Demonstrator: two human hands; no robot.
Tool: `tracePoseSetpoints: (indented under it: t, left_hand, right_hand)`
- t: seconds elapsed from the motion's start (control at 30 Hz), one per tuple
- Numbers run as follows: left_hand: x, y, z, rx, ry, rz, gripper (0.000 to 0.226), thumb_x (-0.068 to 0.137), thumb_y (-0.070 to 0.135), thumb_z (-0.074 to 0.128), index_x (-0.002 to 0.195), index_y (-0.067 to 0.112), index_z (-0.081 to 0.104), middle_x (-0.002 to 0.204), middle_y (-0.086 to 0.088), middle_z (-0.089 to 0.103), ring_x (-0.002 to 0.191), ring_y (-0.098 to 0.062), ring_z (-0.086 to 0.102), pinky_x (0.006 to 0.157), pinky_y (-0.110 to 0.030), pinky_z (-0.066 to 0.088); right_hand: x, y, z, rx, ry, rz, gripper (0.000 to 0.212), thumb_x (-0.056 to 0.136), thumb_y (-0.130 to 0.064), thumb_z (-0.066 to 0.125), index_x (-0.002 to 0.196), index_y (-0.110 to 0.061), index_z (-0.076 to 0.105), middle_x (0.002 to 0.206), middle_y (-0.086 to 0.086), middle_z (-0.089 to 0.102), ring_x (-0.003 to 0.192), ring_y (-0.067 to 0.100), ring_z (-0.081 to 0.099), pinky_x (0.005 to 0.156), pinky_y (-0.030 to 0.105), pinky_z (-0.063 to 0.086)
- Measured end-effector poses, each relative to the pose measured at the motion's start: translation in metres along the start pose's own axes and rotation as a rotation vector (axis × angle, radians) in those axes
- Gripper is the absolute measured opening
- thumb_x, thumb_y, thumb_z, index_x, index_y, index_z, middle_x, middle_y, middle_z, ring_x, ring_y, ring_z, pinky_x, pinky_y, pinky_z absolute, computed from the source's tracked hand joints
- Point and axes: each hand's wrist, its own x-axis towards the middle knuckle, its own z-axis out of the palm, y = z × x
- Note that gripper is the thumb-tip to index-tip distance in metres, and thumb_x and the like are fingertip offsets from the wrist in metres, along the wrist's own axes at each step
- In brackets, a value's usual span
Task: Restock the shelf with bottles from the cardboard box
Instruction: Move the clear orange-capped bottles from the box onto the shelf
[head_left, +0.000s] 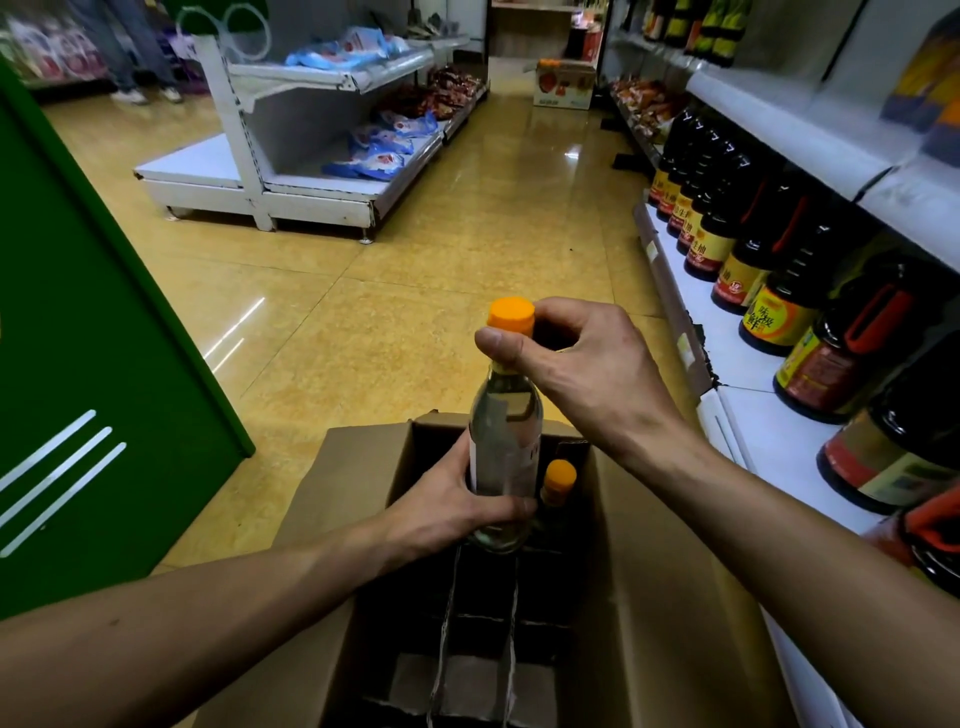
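A clear glass bottle with an orange cap is upright just above the open cardboard box on the floor. My left hand grips its lower body. My right hand pinches its neck just under the cap. One more orange-capped bottle stands in the box at the far right; cardboard dividers fill the rest. The white shelf on the right holds a row of dark sauce bottles.
A green cabinet stands at the left. Across the yellow tiled aisle is a white gondola shelf with blue packets. A printed carton sits on the floor far down the aisle. A person's legs show at top left.
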Motion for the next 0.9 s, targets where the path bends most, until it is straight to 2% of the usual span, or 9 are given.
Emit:
tracePoseSetpoints:
  t: [0.07, 0.2, 0.3, 0.37, 0.47, 0.53, 0.6, 0.73, 0.9]
  left_hand:
    - [-0.002, -0.004, 0.005, -0.02, 0.009, -0.01, 0.075, 0.082, 0.021, 0.084, 0.14, 0.042, 0.041, 0.129, 0.012, 0.066, 0.115, 0.0, 0.065, 0.089, -0.014, 0.054]
    - [-0.005, -0.011, 0.012, -0.047, 0.049, -0.029, 0.076, 0.076, 0.027, 0.087, 0.135, 0.047, 0.045, 0.125, 0.011, 0.07, 0.118, -0.007, 0.066, 0.106, -0.034, 0.052]
    - [-0.007, -0.005, 0.013, -0.041, 0.07, 0.002, 0.069, 0.081, 0.021, 0.085, 0.132, 0.047, 0.047, 0.121, 0.012, 0.072, 0.114, -0.005, 0.069, 0.103, -0.035, 0.053]
    - [-0.008, -0.001, 0.018, -0.051, 0.104, 0.025, 0.069, 0.079, 0.026, 0.086, 0.132, 0.045, 0.047, 0.118, 0.008, 0.074, 0.111, -0.01, 0.072, 0.1, -0.04, 0.056]
    - [-0.013, 0.001, 0.032, -0.073, 0.223, 0.015, 0.078, 0.071, 0.04, 0.087, 0.135, 0.047, 0.044, 0.12, 0.008, 0.072, 0.111, -0.016, 0.071, 0.095, -0.047, 0.06]
    - [-0.017, 0.002, 0.041, -0.087, 0.262, 0.011, 0.081, 0.074, 0.04, 0.087, 0.14, 0.046, 0.04, 0.125, 0.011, 0.067, 0.117, -0.016, 0.067, 0.097, -0.045, 0.059]
    - [-0.02, 0.002, 0.046, -0.106, 0.277, 0.02, 0.082, 0.077, 0.039, 0.087, 0.142, 0.045, 0.037, 0.13, 0.011, 0.063, 0.121, -0.015, 0.064, 0.098, -0.039, 0.059]
    - [-0.023, 0.005, 0.046, -0.172, 0.221, 0.021, 0.079, 0.081, 0.029, 0.086, 0.142, 0.043, 0.038, 0.127, 0.006, 0.065, 0.115, -0.016, 0.069, 0.075, -0.016, 0.059]
    - [-0.018, 0.015, 0.026, -0.246, -0.064, -0.063, 0.073, 0.08, 0.012, 0.086, 0.137, 0.032, 0.046, 0.129, 0.0, 0.07, 0.116, -0.016, 0.07, 0.088, -0.026, 0.059]
  right_hand:
    - [0.0, 0.001, 0.0, -0.025, -0.031, -0.004, 0.035, 0.085, -0.059, 0.067, 0.094, -0.027, 0.075, 0.088, -0.01, 0.075, 0.086, 0.001, 0.071, 0.079, 0.028, 0.057]
    - [-0.002, 0.009, -0.001, -0.1, -0.11, 0.016, 0.037, 0.089, -0.064, 0.06, 0.102, -0.031, 0.071, 0.096, -0.012, 0.073, 0.093, 0.001, 0.068, 0.087, 0.034, 0.057]
    - [-0.007, 0.018, -0.001, -0.145, -0.191, 0.066, 0.041, 0.089, -0.064, 0.062, 0.118, -0.036, 0.061, 0.109, -0.013, 0.069, 0.105, 0.006, 0.065, 0.095, 0.041, 0.055]
    - [-0.013, 0.023, 0.004, -0.14, -0.19, 0.131, 0.051, 0.089, -0.059, 0.066, 0.131, -0.033, 0.05, 0.114, -0.013, 0.067, 0.107, 0.007, 0.064, 0.093, 0.036, 0.054]
    - [-0.019, 0.026, 0.014, -0.079, -0.073, 0.193, 0.052, 0.092, -0.052, 0.066, 0.13, -0.027, 0.041, 0.106, -0.017, 0.065, 0.095, -0.001, 0.062, 0.076, 0.02, 0.048]
    - [-0.021, 0.024, 0.019, -0.057, -0.027, 0.226, 0.043, 0.097, -0.05, 0.06, 0.125, -0.025, 0.04, 0.102, -0.016, 0.062, 0.088, -0.004, 0.058, 0.07, 0.017, 0.044]
    - [-0.022, 0.023, 0.023, -0.035, -0.011, 0.215, 0.038, 0.1, -0.054, 0.052, 0.123, -0.026, 0.039, 0.104, -0.009, 0.065, 0.093, 0.003, 0.063, 0.076, 0.025, 0.051]
    - [-0.022, 0.019, 0.025, 0.03, -0.013, 0.084, 0.031, 0.101, -0.053, 0.048, 0.12, -0.028, 0.046, 0.11, 0.001, 0.07, 0.102, 0.015, 0.069, 0.091, 0.044, 0.057]
    - [-0.02, 0.011, 0.02, 0.17, -0.095, -0.015, 0.03, 0.103, -0.045, 0.051, 0.118, -0.02, 0.055, 0.103, -0.005, 0.072, 0.1, 0.007, 0.069, 0.091, 0.036, 0.057]
